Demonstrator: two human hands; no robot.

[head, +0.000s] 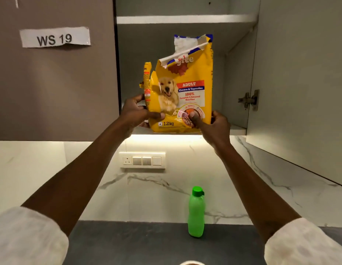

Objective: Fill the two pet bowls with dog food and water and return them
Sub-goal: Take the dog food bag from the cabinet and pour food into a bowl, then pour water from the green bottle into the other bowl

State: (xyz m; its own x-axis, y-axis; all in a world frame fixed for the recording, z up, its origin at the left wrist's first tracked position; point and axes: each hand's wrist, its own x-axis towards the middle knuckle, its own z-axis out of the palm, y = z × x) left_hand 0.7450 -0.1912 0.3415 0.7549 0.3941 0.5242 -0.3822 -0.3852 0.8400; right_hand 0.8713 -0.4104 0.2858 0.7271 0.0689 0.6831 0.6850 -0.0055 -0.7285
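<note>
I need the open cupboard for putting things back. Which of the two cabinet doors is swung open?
The right-hand door, swung outward with its hinge exposed. The left door, labelled WS 19, is shut.

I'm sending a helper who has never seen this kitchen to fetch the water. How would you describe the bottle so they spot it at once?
Start at the open wall cabinet where both hands hold the yellow dog food bag. Drop straight down past the switch panel to the dark countertop. The bottle stands upright there by the marble wall: bright green plastic with a green cap, the only thing standing on that counter.
</note>
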